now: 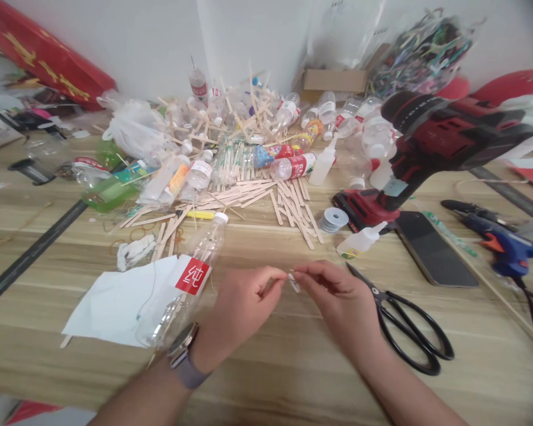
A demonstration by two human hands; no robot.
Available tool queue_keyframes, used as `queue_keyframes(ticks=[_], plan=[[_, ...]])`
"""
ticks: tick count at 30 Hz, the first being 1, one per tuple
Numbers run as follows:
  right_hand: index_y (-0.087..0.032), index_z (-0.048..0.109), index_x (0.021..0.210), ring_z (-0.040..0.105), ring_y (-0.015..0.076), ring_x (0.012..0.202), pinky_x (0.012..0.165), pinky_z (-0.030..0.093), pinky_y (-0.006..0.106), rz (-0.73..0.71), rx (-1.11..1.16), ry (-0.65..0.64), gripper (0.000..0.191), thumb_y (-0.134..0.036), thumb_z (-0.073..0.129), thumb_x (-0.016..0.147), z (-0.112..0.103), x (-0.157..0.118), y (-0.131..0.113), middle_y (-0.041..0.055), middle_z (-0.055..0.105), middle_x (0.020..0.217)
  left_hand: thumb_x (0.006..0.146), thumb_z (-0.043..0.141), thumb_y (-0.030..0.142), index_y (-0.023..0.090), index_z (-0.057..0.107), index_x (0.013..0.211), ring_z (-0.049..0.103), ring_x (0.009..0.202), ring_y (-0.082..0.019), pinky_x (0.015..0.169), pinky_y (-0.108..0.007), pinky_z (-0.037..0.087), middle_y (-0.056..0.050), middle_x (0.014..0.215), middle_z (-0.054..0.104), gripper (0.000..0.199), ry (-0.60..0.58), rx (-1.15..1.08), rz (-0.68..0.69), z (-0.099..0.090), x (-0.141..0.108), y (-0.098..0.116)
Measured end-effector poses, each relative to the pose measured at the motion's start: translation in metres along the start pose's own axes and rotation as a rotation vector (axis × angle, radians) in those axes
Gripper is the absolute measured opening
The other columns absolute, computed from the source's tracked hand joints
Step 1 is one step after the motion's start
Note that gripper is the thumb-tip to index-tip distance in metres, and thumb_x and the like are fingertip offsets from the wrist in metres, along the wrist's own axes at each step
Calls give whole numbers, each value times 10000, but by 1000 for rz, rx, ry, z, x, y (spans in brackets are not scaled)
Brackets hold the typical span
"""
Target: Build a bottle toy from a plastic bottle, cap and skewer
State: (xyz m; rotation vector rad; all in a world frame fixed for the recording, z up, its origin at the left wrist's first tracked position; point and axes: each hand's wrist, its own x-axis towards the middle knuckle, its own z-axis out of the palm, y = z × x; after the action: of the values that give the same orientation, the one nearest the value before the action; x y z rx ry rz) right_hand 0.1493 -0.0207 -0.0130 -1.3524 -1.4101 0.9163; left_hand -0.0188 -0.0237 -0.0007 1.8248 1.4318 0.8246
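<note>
My left hand (pixel 247 307) and my right hand (pixel 341 303) meet fingertip to fingertip above the table, both closed in a pinch. Between them shows a small white piece (pixel 294 284), too small to name and partly covered by the fingers. Left of my left hand, a clear plastic bottle (pixel 208 239) with a red and white label lies partly over a sheet of white paper (pixel 111 305); sticks show inside it. A thin thread runs across the paper. Close to my right hand lie black-handled scissors (pixel 408 325), their blades partly behind the hand.
Wooden craft sticks (pixel 293 207) and plastic bottles (pixel 293 167) are heaped at the back. On the right are a red and black power drill (pixel 462 124), a spool (pixel 333 219), a glue bottle (pixel 362 241), a phone (pixel 435 248) and a blue glue gun (pixel 506 239).
</note>
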Motion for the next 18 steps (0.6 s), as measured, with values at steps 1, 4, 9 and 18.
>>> queue_keyframes(ticks=[1,4,9,18], plan=[[-244,746,734,563,176,578,541,421,298,-40,-39,-19,49,-253,703,756,0,0,-1,22,681,670,856,550,245,232,742,921,506,521,-127,566,-250,349,13,601,639,203,9,37,49,0,-1,-1],[-248,737,743,545,171,568,538,414,293,-136,-129,-59,70,-228,683,783,0,1,-4,12,635,629,877,526,221,231,733,960,603,643,-163,641,-270,391,-32,751,721,223,11,113,145,0,-2,-2],[-248,730,790,561,166,578,535,427,280,-240,-235,-105,108,-197,641,826,0,1,-1,15,631,666,896,516,259,217,729,964,595,629,-165,637,-276,389,-37,727,710,228,36,189,176,0,-1,-2],[-214,722,871,651,165,700,610,502,246,-439,-345,-179,181,-133,561,867,2,-1,5,38,673,766,800,550,270,183,740,890,428,493,-111,511,-247,267,49,513,467,227,-79,180,-108,-6,4,7]])
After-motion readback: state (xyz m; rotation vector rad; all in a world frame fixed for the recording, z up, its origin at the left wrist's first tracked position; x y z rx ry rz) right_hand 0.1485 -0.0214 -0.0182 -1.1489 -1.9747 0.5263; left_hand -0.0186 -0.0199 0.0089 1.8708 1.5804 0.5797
